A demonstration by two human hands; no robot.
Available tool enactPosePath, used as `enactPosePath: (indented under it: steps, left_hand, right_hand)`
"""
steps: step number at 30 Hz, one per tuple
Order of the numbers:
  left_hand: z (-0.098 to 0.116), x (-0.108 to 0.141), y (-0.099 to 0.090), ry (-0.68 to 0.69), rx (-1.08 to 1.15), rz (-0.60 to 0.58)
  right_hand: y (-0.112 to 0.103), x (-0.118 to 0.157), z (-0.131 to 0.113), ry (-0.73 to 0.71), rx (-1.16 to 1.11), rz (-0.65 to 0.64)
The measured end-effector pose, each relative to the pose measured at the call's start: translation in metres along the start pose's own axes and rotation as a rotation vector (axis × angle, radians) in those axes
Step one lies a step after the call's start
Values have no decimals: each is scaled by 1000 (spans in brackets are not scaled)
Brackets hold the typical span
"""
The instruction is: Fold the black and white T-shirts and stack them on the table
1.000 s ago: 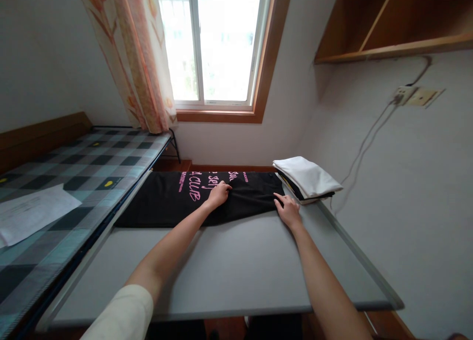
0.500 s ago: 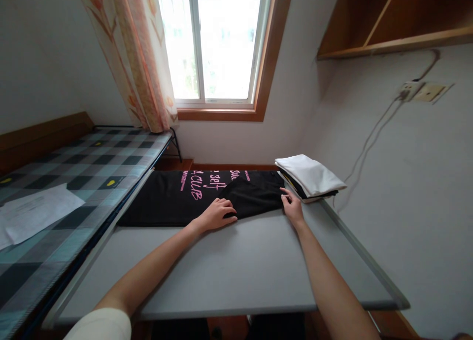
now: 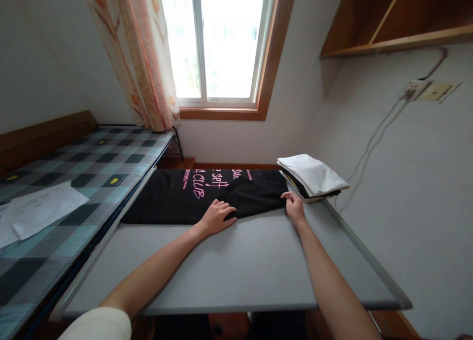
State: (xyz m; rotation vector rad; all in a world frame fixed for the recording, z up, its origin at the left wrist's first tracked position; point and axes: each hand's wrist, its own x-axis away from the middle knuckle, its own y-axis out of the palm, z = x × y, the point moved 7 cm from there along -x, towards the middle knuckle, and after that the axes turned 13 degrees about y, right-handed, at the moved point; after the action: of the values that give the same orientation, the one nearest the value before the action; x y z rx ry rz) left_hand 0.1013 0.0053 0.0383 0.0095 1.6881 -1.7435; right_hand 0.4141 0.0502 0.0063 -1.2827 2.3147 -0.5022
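Note:
A black garment [image 3: 166,202] with pink lettering lies folded lengthwise across the far part of the grey table [image 3: 221,276]. A sleeve-like flap is folded over its right half. My left hand [image 3: 219,217] rests on the near edge of that flap, fingers bent over the cloth with a gap below the index finger. At the garment's right end, my right hand [image 3: 293,206] pinches the black cloth between thumb and fingers. Just beyond it sits a stack of folded clothes [image 3: 314,175], white on top with darker layers beneath.
Left of the table is a bed with a checked cover [image 3: 136,145] and paper sheets [image 3: 44,207]. A curtain [image 3: 144,59] hangs by the window. Wooden shelves [image 3: 410,29] and a wall socket [image 3: 417,89] with a cable are at the right.
The fingers of my right hand have closed onto the garment's right edge, where they were more spread before. My left hand has stayed on the cloth. The view has shifted slightly.

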Motion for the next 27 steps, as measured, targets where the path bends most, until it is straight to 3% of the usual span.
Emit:
enactPosePath:
  steps: [4, 13, 19, 27]
  left_hand:
    - [0, 1, 1, -48, 96, 43]
    - [-12, 5, 11, -272, 262, 128]
    - [-10, 6, 13, -268, 224, 112]
    - [-2, 4, 9, -217, 207, 148]
  right_hand:
    - [4, 1, 0, -5, 2, -53]
    - [4, 0, 3, 57, -25, -44]
    - [5, -3, 5, 56, -44, -75]
    - [2, -5, 7, 73, -114, -24]
